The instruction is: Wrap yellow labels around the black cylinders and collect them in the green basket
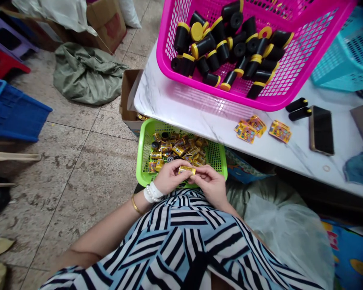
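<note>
Between my two hands is a small cylinder with a yellow printed label point(186, 170), held over a green basket. The fingers of my left hand point(171, 177) are closed around its left end, with a white band and a bracelet on that wrist. My right hand point(211, 184) pinches the right end with thumb and fingertips. Below, the green basket point(140, 161) rests at my lap and holds many yellow-labelled cylinders point(178, 150), some showing black ends.
A white marble-patterned table point(175, 106) bears a pink basket point(218, 94) of black cylinders with yellow caps point(202, 45). Yellow printed labels point(280, 131), two black cylinders point(299, 113) and a phone point(322, 131) lie near its edge. A blue crate point(12, 108) stands on the floor at left.
</note>
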Available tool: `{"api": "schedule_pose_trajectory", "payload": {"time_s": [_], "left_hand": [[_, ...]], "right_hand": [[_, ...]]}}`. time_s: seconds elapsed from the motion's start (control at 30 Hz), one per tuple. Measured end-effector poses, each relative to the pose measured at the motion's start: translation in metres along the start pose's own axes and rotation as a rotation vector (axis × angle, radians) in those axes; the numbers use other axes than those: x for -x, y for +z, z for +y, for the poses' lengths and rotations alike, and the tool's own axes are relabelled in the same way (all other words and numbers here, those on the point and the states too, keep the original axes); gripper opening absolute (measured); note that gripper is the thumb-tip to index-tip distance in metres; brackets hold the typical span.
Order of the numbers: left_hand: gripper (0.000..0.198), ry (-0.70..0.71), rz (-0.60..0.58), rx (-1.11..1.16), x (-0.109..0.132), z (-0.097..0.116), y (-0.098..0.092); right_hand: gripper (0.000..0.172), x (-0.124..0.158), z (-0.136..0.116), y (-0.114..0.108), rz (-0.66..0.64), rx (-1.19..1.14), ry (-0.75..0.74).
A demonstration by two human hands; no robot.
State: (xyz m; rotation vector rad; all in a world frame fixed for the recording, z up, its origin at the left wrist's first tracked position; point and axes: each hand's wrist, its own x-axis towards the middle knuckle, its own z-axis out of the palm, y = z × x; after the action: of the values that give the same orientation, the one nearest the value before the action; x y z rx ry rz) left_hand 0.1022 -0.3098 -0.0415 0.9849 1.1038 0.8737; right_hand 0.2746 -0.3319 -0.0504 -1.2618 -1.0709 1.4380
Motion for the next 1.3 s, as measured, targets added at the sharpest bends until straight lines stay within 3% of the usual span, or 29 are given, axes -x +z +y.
{"api": "schedule_pose_trajectory", "payload": {"time_s": [0.1,0.27,0.33,0.47,0.6,0.67,0.77,0.83,0.93,1.03,1.17,1.3], "left_hand": [[0.029,0.048,-0.005,-0.056,0.001,0.001,0.001],[0.046,-0.207,-0.091,0.215,0.0,-0.009,-0.002],[0.043,-0.217,-0.127,0.207,0.0,-0.011,-0.001],[0.033,-0.021,-0.102,0.04,0.001,-0.004,0.0],[0.028,0.103,-0.17,-0.096,-0.003,0.001,-0.004],[0.03,0.091,-0.203,-0.123,-0.005,0.002,-0.005],[0.038,-0.069,-0.241,-0.081,-0.009,-0.001,-0.003],[0.04,-0.186,-0.238,-0.018,-0.009,-0.004,0.001],[0.044,-0.265,-0.222,0.094,-0.007,-0.008,0.008],[0.047,-0.379,-0.222,0.247,-0.002,-0.009,0.013],[0.048,-0.471,-0.183,0.36,0.003,-0.01,0.014],[0.049,-0.528,-0.19,0.421,0.003,-0.013,0.011]], "right_hand": [[0.021,0.002,0.0,0.002,-0.01,-0.043,0.033],[0.025,0.003,0.002,0.0,0.056,0.113,-0.129],[0.024,0.003,0.004,0.001,0.053,0.109,-0.118],[0.027,0.004,0.004,0.007,0.085,-0.086,0.018],[0.032,0.006,0.006,0.009,0.101,-0.239,0.198],[0.035,0.005,0.009,0.008,0.084,-0.304,0.296],[0.031,0.002,0.012,0.001,-0.003,-0.328,0.374],[0.027,-0.002,0.011,-0.005,-0.018,-0.258,0.295],[0.027,-0.005,0.006,-0.015,-0.056,-0.065,0.027],[0.017,-0.005,0.002,-0.02,-0.154,0.067,-0.171],[0.02,-0.002,0.001,-0.017,-0.207,0.175,-0.275],[0.012,0.002,0.003,-0.012,-0.083,0.234,-0.347]]}}
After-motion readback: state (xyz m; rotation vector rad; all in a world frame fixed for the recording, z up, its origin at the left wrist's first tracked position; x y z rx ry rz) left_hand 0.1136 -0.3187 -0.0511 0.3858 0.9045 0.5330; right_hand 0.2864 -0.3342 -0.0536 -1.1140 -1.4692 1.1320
